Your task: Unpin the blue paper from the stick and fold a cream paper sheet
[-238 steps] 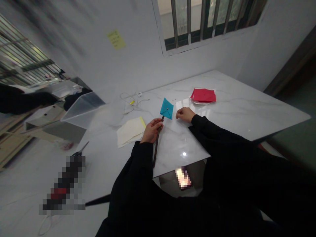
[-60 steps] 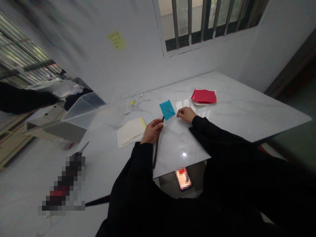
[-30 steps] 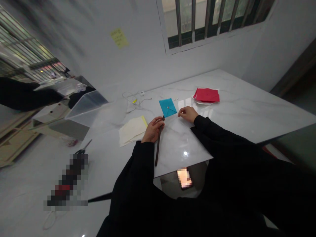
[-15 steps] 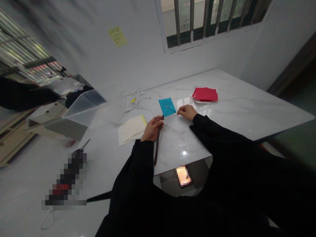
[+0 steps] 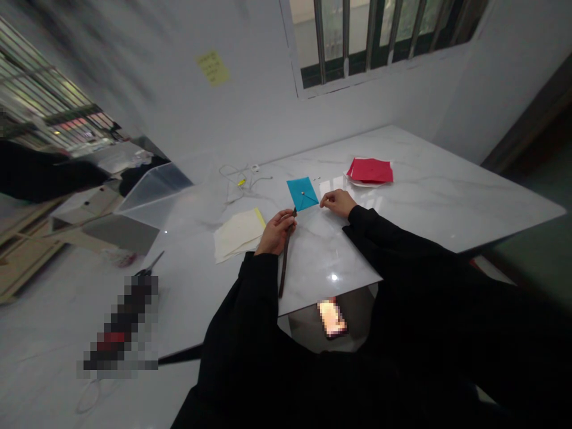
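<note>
Paper, blue and folded into a small square, sits at the top end of a dark stick, with a pin at its middle, over the white marble table. The left hand is wrapped around the stick just below the paper. The right hand rests on the table just beside the paper's right corner, fingertips drawn together; whether they pinch anything is too small to tell. Cream sheets lie left of the left hand, red paper farther right, a white cable behind, and scissors well apart on the left.
</note>
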A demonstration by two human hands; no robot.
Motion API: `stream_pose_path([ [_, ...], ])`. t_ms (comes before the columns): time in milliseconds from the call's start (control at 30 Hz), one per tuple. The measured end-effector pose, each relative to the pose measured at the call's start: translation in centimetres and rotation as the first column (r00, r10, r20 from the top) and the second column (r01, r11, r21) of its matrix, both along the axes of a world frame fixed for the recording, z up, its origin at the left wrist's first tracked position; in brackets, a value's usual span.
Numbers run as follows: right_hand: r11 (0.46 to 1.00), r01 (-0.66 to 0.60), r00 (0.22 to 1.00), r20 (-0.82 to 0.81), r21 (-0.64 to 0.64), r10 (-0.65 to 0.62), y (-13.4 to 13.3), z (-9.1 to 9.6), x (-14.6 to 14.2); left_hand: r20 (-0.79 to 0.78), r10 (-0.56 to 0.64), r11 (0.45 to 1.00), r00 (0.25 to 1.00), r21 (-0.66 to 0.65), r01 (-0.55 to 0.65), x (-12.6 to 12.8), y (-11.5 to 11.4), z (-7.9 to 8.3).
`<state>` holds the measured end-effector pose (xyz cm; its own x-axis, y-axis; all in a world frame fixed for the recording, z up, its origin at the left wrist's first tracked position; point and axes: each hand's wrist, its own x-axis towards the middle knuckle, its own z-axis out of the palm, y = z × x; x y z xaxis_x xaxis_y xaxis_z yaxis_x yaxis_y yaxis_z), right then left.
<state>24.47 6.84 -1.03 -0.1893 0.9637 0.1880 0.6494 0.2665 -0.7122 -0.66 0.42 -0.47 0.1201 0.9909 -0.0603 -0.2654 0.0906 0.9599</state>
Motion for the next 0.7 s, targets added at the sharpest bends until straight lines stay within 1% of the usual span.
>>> stream_pose_path([
  [433,1.000,-0.013,1.000,-0.005,0.001,0.013,-0.25,0.19,-0.03,-0.005,0.004,1.000,1.000,0.010,-0.004,0.07,-0.07,0.04],
  [700,1.000,-0.024,1.000,-0.002,0.020,0.024,0.06,-0.27,0.04,0.000,-0.004,1.000,1.000,0.013,0.004,0.07,-0.06,0.02],
])
